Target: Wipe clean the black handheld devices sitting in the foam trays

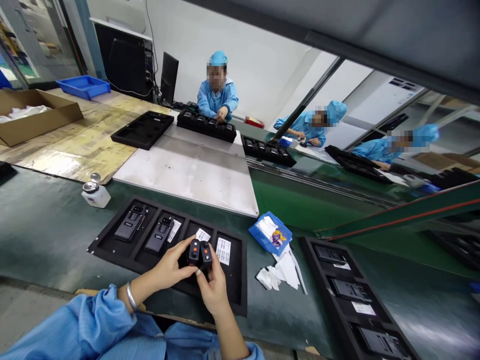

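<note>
My left hand [173, 264] and my right hand [214, 287] are close together above a black foam tray [139, 262]. Each is closed around one of two small black devices with orange buttons: the left device [193, 253] and the right device [206, 256] stand side by side, touching or nearly so. Two similar black handheld devices, one at far left [129, 223] and another beside it [159, 236], lie in the tray's left compartments. White printed label sheets lie in the tray, one [224, 251] in the right compartment. My fingers hide the devices' lower parts.
Right of the tray are a blue bin [267, 245] and crumpled white paper [268, 278]. Another foam tray [318, 280] holds several devices. A white pump bottle [96, 194] stands behind left. Across the bench, co-workers in blue [218, 97] handle trays; a cardboard box [41, 120] sits far left.
</note>
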### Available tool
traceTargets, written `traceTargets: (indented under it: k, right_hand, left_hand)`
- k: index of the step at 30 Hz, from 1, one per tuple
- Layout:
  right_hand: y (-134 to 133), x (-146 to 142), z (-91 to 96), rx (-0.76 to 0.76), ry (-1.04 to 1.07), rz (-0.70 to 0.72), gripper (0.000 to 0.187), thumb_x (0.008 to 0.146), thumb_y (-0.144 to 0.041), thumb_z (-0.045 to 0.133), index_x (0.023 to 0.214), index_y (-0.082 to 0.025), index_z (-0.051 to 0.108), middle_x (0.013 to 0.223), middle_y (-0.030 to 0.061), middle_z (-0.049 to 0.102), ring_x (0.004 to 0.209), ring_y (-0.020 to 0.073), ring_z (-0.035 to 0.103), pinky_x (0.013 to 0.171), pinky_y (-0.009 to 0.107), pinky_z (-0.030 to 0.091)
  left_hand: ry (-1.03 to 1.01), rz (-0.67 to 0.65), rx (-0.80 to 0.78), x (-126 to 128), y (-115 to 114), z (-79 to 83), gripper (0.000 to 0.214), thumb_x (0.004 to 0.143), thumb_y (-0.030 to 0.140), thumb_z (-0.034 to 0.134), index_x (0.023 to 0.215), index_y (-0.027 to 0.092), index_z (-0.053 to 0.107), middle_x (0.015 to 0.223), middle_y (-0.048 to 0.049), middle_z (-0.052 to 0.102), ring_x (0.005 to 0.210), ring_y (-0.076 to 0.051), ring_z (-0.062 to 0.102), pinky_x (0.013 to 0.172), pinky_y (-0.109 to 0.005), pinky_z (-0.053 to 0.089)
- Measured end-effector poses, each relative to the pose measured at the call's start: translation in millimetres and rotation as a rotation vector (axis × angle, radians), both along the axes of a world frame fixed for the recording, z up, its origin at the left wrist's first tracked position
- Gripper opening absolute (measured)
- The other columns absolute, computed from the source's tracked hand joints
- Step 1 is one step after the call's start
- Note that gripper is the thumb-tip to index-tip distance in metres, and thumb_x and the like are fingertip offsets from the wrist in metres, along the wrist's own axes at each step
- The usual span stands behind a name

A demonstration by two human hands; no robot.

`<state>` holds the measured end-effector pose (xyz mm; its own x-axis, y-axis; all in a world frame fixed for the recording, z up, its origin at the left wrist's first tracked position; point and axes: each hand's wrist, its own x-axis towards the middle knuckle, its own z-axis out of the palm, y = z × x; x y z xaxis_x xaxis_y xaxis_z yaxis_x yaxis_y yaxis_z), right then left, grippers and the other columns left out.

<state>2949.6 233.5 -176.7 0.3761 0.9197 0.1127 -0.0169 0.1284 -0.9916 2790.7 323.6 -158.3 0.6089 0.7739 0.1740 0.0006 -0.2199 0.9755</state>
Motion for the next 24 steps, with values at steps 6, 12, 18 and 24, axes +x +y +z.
traceTargets:
  k: [6,12,18,24]
  right_hand:
    - [29.1,13.0,-12.7,-0.012,0.185,-0.156,0.067,0.079,-0.041,0.073,0.138,-0.016,0.053,0.139,0.0139,0.055,0.131,0.0278,0.05,0.117,0.052,0.027]
    - [31.1,17.7,-7.6,-0.093,0.488,-0.263,0.058,0.069,-0.039,0.073,0.123,-0.018,0.065,0.124,0.0107,0.066,0.116,0.0273,0.061,0.108,0.051,0.041]
    - [14.0,-6.0,29.4,-0.151,0.828,-0.273,0.055,0.06,-0.033,0.082,0.112,-0.02,0.07,0.105,0.0058,0.073,0.094,0.0241,0.069,0.087,0.042,0.055]
    - [-1.7,-20.9,54.0,-0.115,0.846,-0.251,0.05,0.067,-0.036,0.08,0.115,-0.023,0.069,0.113,0.0039,0.071,0.105,0.0224,0.066,0.095,0.041,0.053]
  left_hand:
    - [-0.328,0.103,-0.456,13.3,19.4,2.1,0.06,0.079,0.033,0.076,0.134,0.018,0.057,0.139,-0.0089,0.057,0.134,-0.027,0.048,0.119,-0.039,0.03]
    - [-0.407,0.211,-0.775,18.7,24.9,11.9,0.047,0.076,0.047,0.077,0.107,0.013,0.066,0.099,-0.0107,0.074,0.09,-0.026,0.071,0.082,-0.036,0.056]
    - [-0.394,0.136,-0.989,22.2,10.2,33.5,0.036,0.083,0.043,0.069,0.098,0.01,0.066,0.076,-0.0121,0.073,0.055,-0.022,0.068,0.051,-0.029,0.054]
    - [-0.429,0.05,-1.117,21.5,-1.3,58.1,0.033,0.09,0.039,0.06,0.102,0.009,0.067,0.066,-0.0104,0.071,0.049,-0.02,0.065,0.046,-0.026,0.051]
